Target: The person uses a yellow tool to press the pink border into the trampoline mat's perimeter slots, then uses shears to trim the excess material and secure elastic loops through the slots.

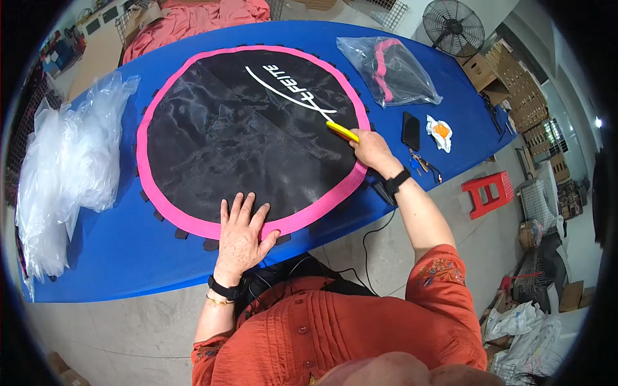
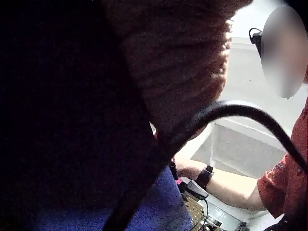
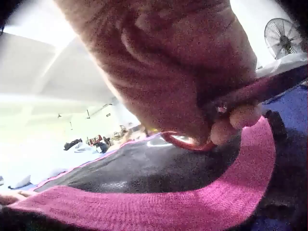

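Observation:
A round black trampoline mat [image 1: 244, 122] with a pink border and white lettering lies flat on the blue table. My left hand [image 1: 239, 235] rests on its near border, fingers spread and pointing away from me. At the right edge my right hand [image 1: 376, 154] grips scissors [image 1: 342, 132] low over the mat. Their yellow handles stick out past the fingers toward the lettering. From the right wrist view, a handle loop [image 3: 185, 142] and the dark blades [image 3: 269, 89] show on either side of the curled fingers. The left wrist view is mostly dark, with the left palm [image 2: 173, 62] close up.
Clear plastic bags [image 1: 74, 161] are heaped on the table's left end. A bag with a pink band [image 1: 389, 71], a black phone [image 1: 411, 130], a crumpled wrapper [image 1: 440, 133] and keys [image 1: 421, 164] lie on the right. A red stool [image 1: 488, 194] stands on the floor.

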`<state>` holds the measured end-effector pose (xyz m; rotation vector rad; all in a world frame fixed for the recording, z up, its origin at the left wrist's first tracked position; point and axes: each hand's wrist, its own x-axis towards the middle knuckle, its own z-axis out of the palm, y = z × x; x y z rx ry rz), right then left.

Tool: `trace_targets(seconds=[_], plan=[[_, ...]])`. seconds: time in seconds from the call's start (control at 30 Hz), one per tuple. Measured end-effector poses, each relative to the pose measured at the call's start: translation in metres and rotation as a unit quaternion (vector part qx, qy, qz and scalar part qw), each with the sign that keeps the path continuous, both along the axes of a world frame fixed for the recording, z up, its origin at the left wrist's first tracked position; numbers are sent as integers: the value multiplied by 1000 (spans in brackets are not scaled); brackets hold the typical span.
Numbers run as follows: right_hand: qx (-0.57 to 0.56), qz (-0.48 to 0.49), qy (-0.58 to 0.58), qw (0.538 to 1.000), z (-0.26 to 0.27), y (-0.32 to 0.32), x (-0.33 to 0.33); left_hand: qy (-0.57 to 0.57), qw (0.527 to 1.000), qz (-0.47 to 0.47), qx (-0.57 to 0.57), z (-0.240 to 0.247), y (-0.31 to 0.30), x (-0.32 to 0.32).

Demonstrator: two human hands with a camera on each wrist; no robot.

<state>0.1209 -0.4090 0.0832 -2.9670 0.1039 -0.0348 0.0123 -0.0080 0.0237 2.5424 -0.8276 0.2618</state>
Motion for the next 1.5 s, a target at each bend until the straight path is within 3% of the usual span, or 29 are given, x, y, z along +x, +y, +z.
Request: trace_targets(seconds=[0.23, 0.63, 0.77, 1.0, 1.23, 1.5], plan=[[-11, -54, -35, 998, -12, -28, -11, -5, 1000, -1, -3, 0, 0, 1], [-30, -44, -95, 994, -25, -25, 9, -13, 1000, 3, -1, -4, 0, 1], [-41, -15, -50, 998, -13, -3, -11, -13, 1000, 2, -1, -6, 0, 1], [-27, 159, -100, 982, -8, 41, -58, 0, 1000, 2, -7, -3, 2, 1], [-66, 207, -132, 967, -10, 60, -40, -6, 1000, 0, 5, -3, 0, 1], [-131, 188, -63, 971, -9, 88, -2, -13, 1000, 5, 5, -6, -1, 0]])
